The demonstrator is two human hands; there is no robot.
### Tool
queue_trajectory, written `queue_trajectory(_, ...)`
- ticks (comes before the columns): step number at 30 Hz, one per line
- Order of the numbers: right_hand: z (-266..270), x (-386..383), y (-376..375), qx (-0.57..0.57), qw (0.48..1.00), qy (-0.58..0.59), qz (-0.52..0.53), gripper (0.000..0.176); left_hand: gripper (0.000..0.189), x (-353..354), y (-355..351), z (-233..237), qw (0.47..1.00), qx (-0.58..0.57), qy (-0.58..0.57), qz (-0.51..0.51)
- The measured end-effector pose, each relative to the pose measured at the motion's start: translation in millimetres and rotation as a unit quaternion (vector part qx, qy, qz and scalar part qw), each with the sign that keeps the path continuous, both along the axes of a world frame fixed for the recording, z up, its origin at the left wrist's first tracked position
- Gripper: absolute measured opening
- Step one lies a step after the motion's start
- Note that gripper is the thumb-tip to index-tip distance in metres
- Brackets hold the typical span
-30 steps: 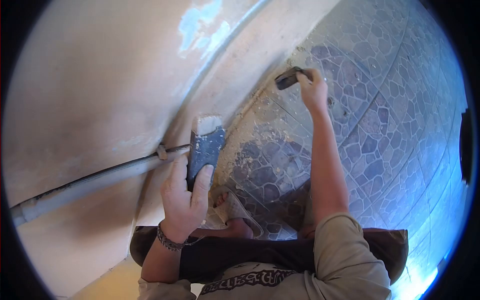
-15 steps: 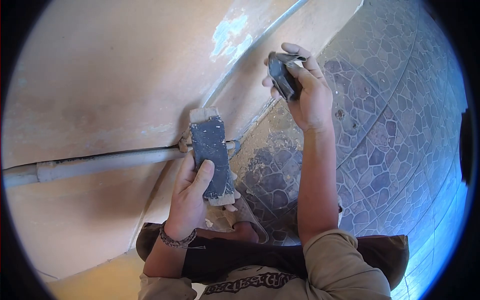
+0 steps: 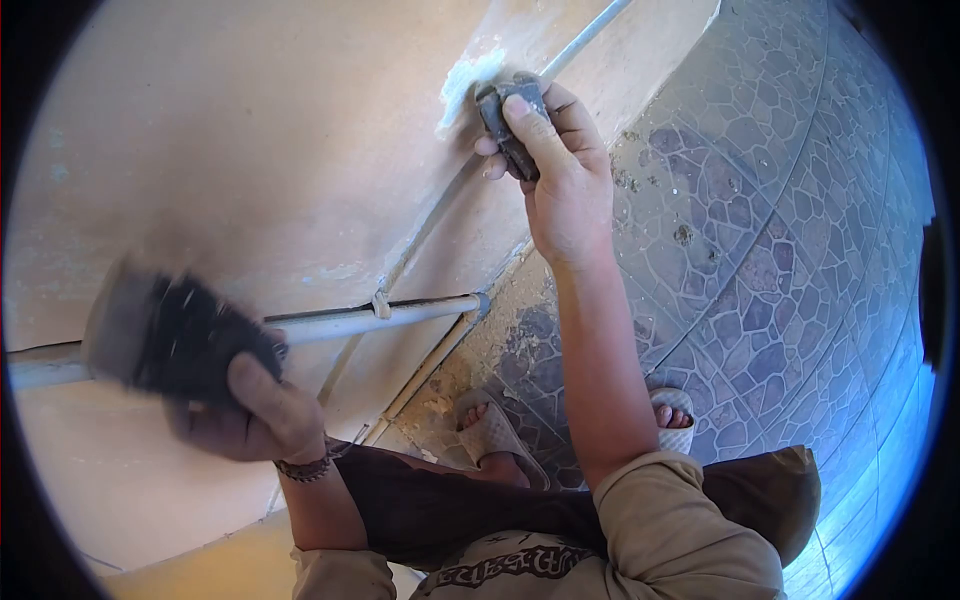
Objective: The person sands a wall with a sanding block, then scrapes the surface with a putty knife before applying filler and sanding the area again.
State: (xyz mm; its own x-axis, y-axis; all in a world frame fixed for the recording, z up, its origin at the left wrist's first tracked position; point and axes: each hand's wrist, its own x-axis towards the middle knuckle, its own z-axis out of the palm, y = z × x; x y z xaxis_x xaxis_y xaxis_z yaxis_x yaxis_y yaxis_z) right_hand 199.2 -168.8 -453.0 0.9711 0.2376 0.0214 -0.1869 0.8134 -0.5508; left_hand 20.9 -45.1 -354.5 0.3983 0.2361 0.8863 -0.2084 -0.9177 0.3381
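Note:
My left hand is closed around a wooden block wrapped in black sandpaper, with the thumb pressed on its face. Motion smears this block, which overlaps the horizontal pipe at the left. Higher up and to the right, my right hand grips a dark folded piece of sandpaper between thumb and fingers. That piece is close to a pale, flaked patch on the peach wall.
A whitish pipe runs along the wall to a corner near the floor. Another thin pipe slants up the wall. Crumbs and dust lie along the stone-patterned floor. My sandalled feet stand below.
My left hand has swung left and tilted the sanding block, uncovering the pipe joint. My right hand has moved left toward the pale patch, its thumb now flat on the folded sandpaper.

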Motion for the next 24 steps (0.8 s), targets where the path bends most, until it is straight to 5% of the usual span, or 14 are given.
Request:
queue_trajectory(9, 12.1, 6.2, 29.6, 0.084, 0.992, 0.061, -0.075, 0.024, 0.053, 6.7, 39.8, 7.9, 0.953, 0.300, -0.038, 0.011)
queue_trajectory(17, 13.2, -6.3, 43.0, 0.086, 0.984, 0.096, -0.120, 0.027, 0.040, 9.4, 38.6, 0.3, 0.954, 0.293, -0.033, 0.045)
queue_trajectory(21, 21.0, 29.8, 31.3, 0.096, 0.984, 0.012, -0.152, 0.022, 0.036, -1.4, 36.6, -8.1, 0.945, 0.316, 0.007, 0.078)
queue_trajectory(24, 23.2, 27.0, 15.2, 0.076, 0.991, 0.022, -0.108, 0.034, 0.035, 2.8, 31.5, 1.0, 0.943, 0.324, 0.043, 0.067)
